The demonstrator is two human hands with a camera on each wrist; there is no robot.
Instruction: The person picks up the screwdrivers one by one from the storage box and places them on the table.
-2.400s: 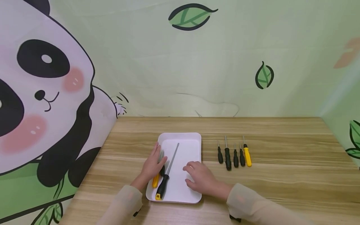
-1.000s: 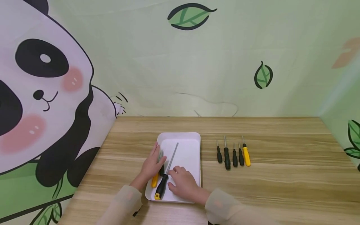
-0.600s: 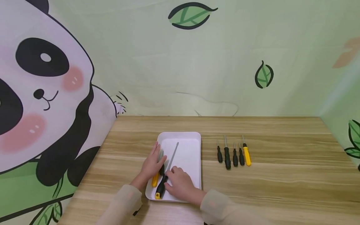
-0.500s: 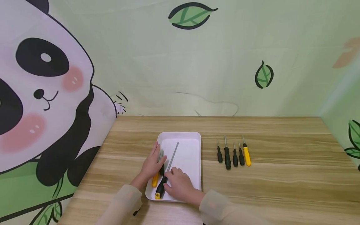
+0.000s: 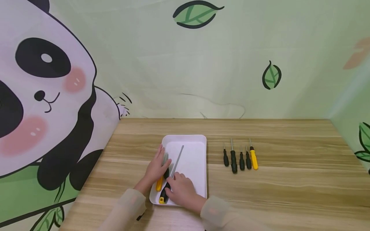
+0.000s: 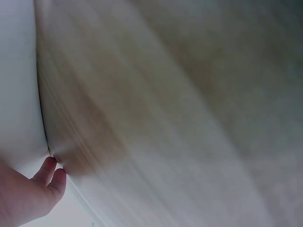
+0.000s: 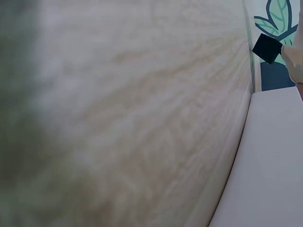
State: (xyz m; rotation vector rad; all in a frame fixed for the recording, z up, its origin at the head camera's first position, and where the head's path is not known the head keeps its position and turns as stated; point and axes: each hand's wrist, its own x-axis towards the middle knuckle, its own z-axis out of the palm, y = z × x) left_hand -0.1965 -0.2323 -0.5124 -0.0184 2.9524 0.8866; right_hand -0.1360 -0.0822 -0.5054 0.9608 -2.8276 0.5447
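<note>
A shallow white tray (image 5: pixel 194 157) sits on the table in the head view. My left hand (image 5: pixel 156 167) holds its left side, thumb over the inside and fingers along the rim; the fingertips also show in the left wrist view. Under that thumb lie a yellow-handled screwdriver (image 5: pixel 159 185) and a small black-handled one (image 5: pixel 166 174), both partly hidden. A long screwdriver (image 5: pixel 163 195), black-handled with a yellow end, slants across the tray. My right hand (image 5: pixel 183 191) has thumb and fingers at its handle, which it partly covers. The right wrist view shows no fingers.
Several screwdrivers lie in a row on the table right of the tray, among them a larger black one (image 5: pixel 233 162) and one with a yellow handle (image 5: pixel 254 159). The wood-grain table (image 5: pixel 289 189) ends at a wall covering printed with a panda (image 5: pixel 57 96).
My right hand has moved left across the tray, from its right half to the long screwdriver's handle. My left hand, the tray and the screwdrivers have stayed in place.
</note>
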